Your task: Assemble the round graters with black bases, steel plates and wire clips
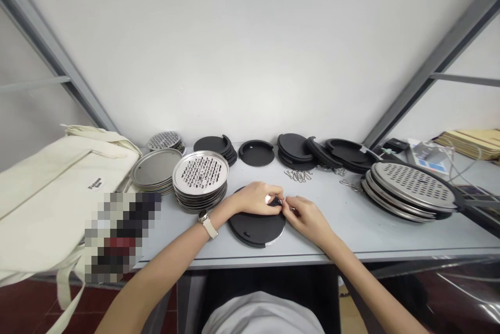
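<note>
In front of me on the table lies a black round plate (pixel 258 227) with a strip of bare metal showing at its lower right edge. My left hand (pixel 260 198) rests over the plate's far side, its fingers closed at the right rim. Against that same rim, my right hand (pixel 307 217) pinches a small shiny piece of metal, which looks like a wire hook; most of it is hidden by the fingers. Loose wire hooks (pixel 298 175) lie in a pile just beyond, and more hooks (pixel 350 185) lie to the right.
At left stand a stack of round metal graters (pixel 200 173) and a stack of plain metal discs (pixel 156 167). Black round holders (pixel 257 153) line the wall. Handled perforated discs (pixel 414 188) are stacked at right. A cream bag (pixel 50 188) covers the left end.
</note>
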The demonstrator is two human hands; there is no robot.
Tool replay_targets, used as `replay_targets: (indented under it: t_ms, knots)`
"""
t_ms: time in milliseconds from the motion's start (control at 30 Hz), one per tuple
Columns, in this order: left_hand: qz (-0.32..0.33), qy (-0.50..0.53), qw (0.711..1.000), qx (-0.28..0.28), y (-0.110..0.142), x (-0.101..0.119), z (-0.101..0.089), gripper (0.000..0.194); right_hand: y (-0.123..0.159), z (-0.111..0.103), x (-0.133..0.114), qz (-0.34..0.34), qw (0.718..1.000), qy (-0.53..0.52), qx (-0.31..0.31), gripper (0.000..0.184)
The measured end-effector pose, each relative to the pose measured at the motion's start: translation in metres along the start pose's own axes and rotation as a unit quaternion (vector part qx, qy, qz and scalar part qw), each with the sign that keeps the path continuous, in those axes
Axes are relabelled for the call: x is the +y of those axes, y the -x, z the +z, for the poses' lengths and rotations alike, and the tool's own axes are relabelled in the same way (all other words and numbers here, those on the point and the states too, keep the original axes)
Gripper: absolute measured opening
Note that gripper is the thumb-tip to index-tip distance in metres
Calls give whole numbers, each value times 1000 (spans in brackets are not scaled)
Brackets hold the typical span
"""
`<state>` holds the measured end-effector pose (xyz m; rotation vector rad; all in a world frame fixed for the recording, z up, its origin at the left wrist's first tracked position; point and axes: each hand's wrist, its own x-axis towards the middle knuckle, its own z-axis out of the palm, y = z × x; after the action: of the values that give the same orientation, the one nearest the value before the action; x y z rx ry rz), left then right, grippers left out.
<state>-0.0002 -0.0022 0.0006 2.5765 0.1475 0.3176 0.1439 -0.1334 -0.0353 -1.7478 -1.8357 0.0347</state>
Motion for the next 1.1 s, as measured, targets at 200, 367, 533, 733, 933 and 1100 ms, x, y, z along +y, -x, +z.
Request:
replay_targets:
  t_ms: [200, 367, 533, 733, 933, 1100]
  knots:
    - [10, 5, 1000, -1, 0, 0, 0, 11, 1, -2, -1, 2, 1000, -18, 23, 32]
    - [25, -15, 1000, -12, 1, -2, 2, 12, 1, -3, 0, 19, 999, -36, 28, 31]
    - [22, -34, 999, -8, 0, -4, 3, 19, 0, -1, 1, 18, 999, -34, -16, 29]
    - [14, -46, 999, -10, 0, -1, 2, 21, -1, -3, 0, 12, 997, -46, -55, 29]
    - [9, -30, 1000, 1, 0, -1, 2, 20, 0, -4, -1, 9, 997, -51, -49, 34]
    - [28, -25, 999, 11, -1, -4, 4, 17, 0, -2, 1, 14, 998, -38, -42, 34]
